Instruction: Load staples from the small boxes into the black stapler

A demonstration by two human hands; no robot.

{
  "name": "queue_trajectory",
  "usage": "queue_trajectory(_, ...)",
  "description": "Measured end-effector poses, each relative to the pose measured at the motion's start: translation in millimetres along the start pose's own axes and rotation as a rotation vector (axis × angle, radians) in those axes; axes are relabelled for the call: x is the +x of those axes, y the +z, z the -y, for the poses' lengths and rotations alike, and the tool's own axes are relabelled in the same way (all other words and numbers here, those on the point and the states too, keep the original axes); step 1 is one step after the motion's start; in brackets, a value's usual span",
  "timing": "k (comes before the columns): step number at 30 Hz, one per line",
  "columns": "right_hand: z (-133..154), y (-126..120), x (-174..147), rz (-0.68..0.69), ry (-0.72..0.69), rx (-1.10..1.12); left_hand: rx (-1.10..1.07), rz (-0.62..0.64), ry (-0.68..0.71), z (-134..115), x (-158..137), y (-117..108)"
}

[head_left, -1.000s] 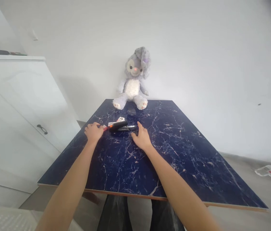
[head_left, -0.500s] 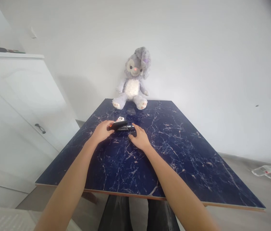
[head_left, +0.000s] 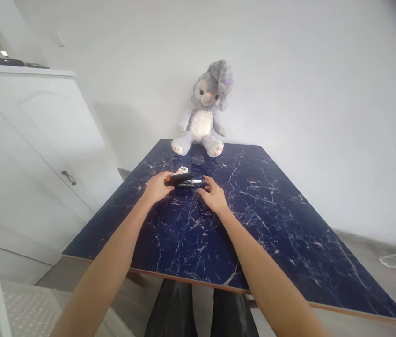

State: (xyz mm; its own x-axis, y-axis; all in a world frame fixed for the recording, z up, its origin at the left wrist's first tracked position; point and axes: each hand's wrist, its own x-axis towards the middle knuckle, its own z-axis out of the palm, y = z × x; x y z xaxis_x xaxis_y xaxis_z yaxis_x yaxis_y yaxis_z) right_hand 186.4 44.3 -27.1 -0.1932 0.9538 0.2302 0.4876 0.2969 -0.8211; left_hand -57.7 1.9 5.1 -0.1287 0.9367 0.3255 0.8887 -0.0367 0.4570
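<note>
Stapler (head_left: 183, 178), in front of the plush (head_left: 202, 125), is pinched, grips narrowly parted, by left hand (head_left: 158, 188) and right hand (head_left: 216, 197).

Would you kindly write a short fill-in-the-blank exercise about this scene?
1. The black stapler is ____ the left hand and the right hand.
2. The table is dark ____ with pale veins.
3. The plush toy sits at the table's ____ end.
4. The white cabinet stands on the picture's ____ side.
Missing words: between; blue; far; left.

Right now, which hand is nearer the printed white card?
Left: the left hand is just left of the printed white card; the right hand is farther off to its right.
</note>
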Motion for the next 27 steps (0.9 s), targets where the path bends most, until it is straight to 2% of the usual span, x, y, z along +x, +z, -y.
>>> queue_trajectory(3,5,4,3,0.039,0.013,0.029,-0.063,-0.007,-0.038,1,1,6)
queue_trajectory(7,15,13,9,0.158,-0.024,0.005,-0.166,0.058,-0.064,-1,3,12)
queue_trajectory(12,18,18,14,0.227,-0.076,-0.034,-0.101,0.045,-0.044,-11,-1,11)
queue_trajectory(14,17,19,13,0.205,-0.099,-0.032,-0.038,0.031,-0.029,-17,-3,9)
queue_trajectory(18,13,21,10,0.041,-0.074,-0.005,-0.034,0.041,-0.035,-18,-5,4)
queue_trajectory(20,10,20,10,-0.015,-0.047,0.013,-0.067,-0.027,-0.068,-11,0,2)
queue_trajectory(22,8,20,10,-0.033,-0.037,0.022,-0.019,-0.08,-0.042,-1,9,0)
queue_trajectory(25,7,20,10,-0.012,-0.043,0.013,0.085,0.002,0.079,14,23,-2)
queue_trajectory(27,7,21,10,0.002,-0.048,0.001,0.094,0.067,0.112,22,29,-4)
